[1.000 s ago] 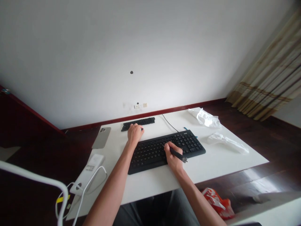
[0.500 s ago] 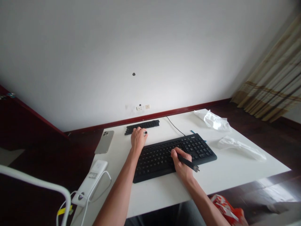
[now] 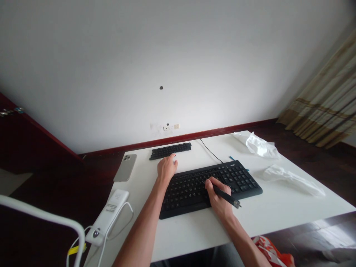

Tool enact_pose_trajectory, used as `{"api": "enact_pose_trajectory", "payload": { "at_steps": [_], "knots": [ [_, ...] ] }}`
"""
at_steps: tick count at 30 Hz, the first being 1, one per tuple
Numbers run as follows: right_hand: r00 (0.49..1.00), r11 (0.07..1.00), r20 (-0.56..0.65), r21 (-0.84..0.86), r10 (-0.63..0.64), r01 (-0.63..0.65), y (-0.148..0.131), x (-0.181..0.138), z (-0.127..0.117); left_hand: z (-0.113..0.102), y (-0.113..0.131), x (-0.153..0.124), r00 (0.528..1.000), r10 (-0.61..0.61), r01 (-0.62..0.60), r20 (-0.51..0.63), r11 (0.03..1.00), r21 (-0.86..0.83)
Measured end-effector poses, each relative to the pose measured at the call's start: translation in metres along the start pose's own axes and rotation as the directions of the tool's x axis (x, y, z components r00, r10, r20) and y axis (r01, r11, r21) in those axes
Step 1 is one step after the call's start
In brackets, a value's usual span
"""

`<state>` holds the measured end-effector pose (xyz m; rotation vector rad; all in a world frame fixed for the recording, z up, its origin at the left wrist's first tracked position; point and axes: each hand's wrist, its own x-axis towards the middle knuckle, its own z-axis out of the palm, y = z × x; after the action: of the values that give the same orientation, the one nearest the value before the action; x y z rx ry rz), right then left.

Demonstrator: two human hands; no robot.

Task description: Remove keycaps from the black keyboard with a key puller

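Note:
A black keyboard [image 3: 236, 178] lies on the white table [image 3: 278, 207]. Behind it is a separate row of black keycaps [image 3: 170, 151]. My left hand [image 3: 166, 169] hovers between that row and the keyboard's far left corner, its fingers drawn together; anything in them is hidden. My right hand [image 3: 218, 196] rests on the middle of the keyboard. It grips a thin black pen-like tool [image 3: 226, 197], tip down among the keys and metal end pointing right.
A phone [image 3: 125, 167] lies face down at the far left. A white power bank [image 3: 107, 218] with a white cable sits at the left edge. Two crumpled plastic bags [image 3: 260, 144] [image 3: 292, 176] lie on the right. An orange bag [image 3: 271, 252] is on the floor.
My left hand drew back from the keycap row toward the keyboard; a small black keycap showed at its fingertips half a second ago. My right hand stayed on the keys with the tool.

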<state>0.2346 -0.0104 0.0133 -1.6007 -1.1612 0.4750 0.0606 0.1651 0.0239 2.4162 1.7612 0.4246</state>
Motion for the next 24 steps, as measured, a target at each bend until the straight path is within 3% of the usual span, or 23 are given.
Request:
{"api": "enact_pose_trajectory", "payload": {
  "at_steps": [24],
  "knots": [
    [1.0, 0.999, 0.004, -0.043, -0.014, 0.014, -0.0011, 0.0007, 0.0003, 0.005, -0.0034, 0.001, 1.0, -0.021, 0.021, 0.018, 1.0, -0.009]
  ]
}}
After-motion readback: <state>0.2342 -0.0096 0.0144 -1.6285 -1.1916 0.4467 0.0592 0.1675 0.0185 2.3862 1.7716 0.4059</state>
